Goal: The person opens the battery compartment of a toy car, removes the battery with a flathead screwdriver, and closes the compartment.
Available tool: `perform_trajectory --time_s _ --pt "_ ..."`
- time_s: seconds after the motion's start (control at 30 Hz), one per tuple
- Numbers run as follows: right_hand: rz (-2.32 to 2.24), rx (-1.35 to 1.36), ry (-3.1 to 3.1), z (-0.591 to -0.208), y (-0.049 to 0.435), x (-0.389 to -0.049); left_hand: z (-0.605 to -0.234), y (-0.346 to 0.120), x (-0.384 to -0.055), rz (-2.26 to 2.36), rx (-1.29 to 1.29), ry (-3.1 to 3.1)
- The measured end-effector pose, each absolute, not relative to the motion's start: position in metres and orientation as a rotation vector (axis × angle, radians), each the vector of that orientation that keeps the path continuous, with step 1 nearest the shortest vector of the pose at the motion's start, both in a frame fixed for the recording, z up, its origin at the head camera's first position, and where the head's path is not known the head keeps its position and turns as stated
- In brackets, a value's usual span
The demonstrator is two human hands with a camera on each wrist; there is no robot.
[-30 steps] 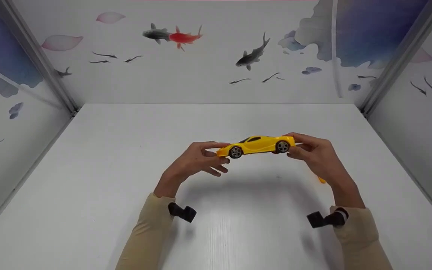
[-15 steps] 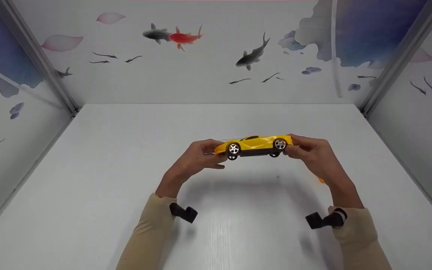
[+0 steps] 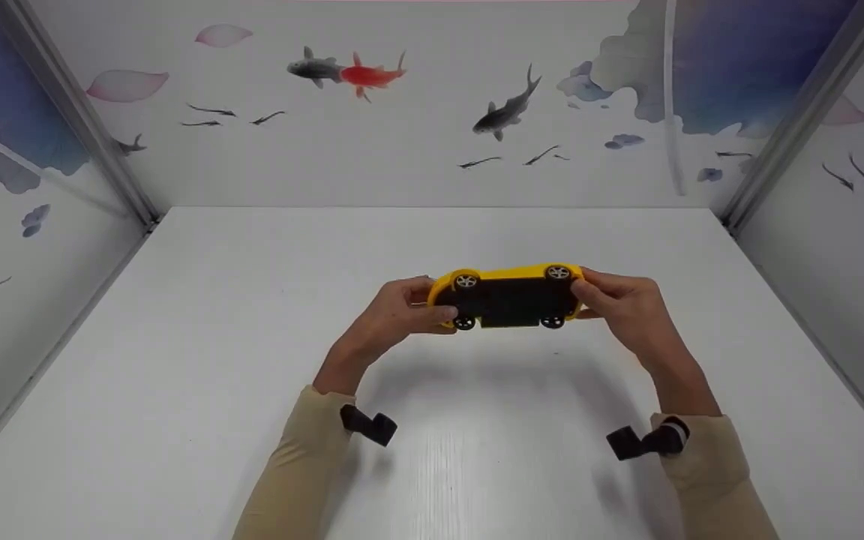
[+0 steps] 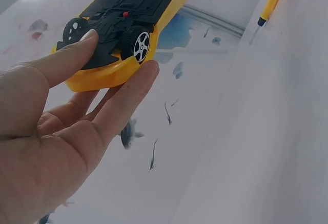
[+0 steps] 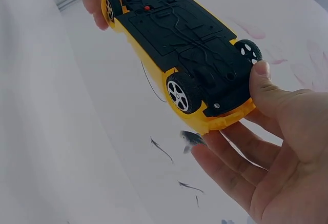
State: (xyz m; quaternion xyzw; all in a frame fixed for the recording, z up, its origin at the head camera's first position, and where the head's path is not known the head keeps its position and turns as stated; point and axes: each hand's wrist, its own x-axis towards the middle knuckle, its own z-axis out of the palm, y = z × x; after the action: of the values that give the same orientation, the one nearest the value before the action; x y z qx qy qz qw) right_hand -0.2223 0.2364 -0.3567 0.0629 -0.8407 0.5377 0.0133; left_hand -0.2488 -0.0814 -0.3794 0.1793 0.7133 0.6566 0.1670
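Note:
A yellow toy car (image 3: 511, 300) is held up above the white table, its black underside turned toward the head camera. My left hand (image 3: 391, 311) grips one end of it, thumb on the underside and fingers behind. At the other end my right hand (image 3: 631, 307) pinches the car the same way. The left wrist view shows the car's underside (image 4: 128, 8) with a small red part between the wheels. In the right wrist view a screw and a wheel (image 5: 180, 93) are visible close to my right thumb.
A screwdriver with a yellow handle (image 4: 271, 3) lies on the table in the left wrist view; my right arm hides it in the head view. Walls with painted fish (image 3: 503, 112) enclose the white table (image 3: 252, 337) at the back and sides.
Both hands have rolled the car over, from its side facing the head camera to its black underside facing it. The hands have barely shifted otherwise, and both keep hold.

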Motion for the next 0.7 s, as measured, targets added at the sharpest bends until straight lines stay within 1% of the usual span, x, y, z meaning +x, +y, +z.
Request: perform_trajectory --time_s 0.33,0.7 --pt "1.673 0.183 -2.623 -0.3571 0.2339 -0.2217 -0.3791 -0.0854 -0.2506 1.962 0.453 1.909" --pt "1.786 0.060 -2.645 -0.3572 0.2313 -0.2233 -0.3769 -0.0852 -0.2501 1.957 0.371 1.888"
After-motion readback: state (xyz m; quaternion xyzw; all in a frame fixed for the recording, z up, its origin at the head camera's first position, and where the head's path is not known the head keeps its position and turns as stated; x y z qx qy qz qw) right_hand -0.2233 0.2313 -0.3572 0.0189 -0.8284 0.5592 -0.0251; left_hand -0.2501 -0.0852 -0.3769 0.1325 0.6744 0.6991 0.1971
